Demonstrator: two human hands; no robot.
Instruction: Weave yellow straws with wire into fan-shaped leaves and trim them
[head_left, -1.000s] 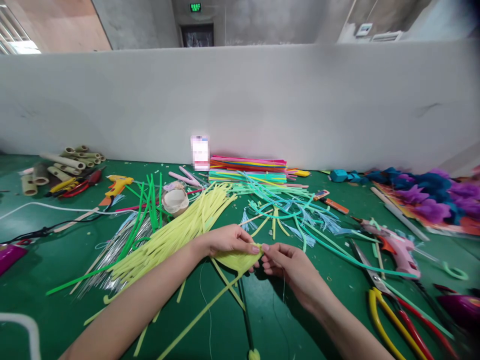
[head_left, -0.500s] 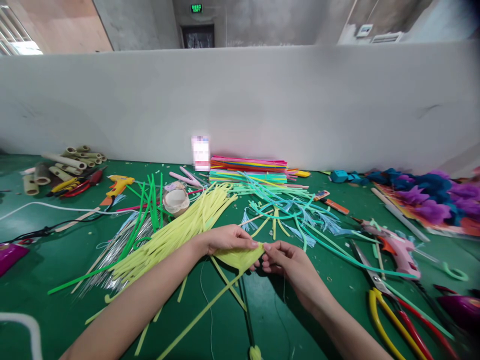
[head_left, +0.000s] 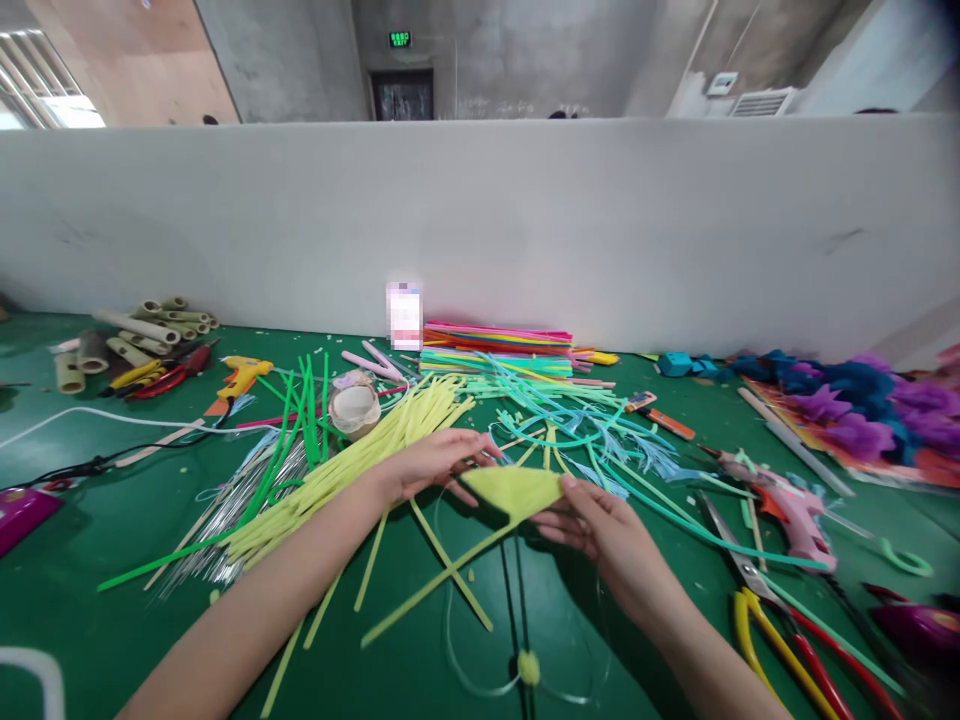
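Pinches the right corner of a yellow-green, leaf-shaped piece (head_left: 514, 490) between thumb and fingertips of the right hand (head_left: 600, 518), with the other fingers bent beneath, pads out of sight. Holds the left hand (head_left: 439, 463) just beside the opposite end, fingers loosely curved and parted; cannot tell whether any fingertip touches the piece or grips thread. From the piece, trails a narrow yellow-green strip (head_left: 405, 607) down and left, between the forearms, both cut off by the lower edge.

Below the hands, faint loops of clear thread (head_left: 487, 692), hard to trace against the green table (head_left: 405, 690); also dark cords (head_left: 508, 590) meeting a small yellow bobble (head_left: 529, 667), the material too small to make out. Beyond the left hand and forearm, a yellow bundle of strips (head_left: 375, 440), partly covered by that arm. Right of the right hand, scissors (head_left: 744, 570), with yellow and red handles crowded together, hard to sort apart; past those, a purple object (head_left: 919, 625), cropped by the edge. Far beyond both hands, a bright upright screen (head_left: 405, 316), blurred past reading.
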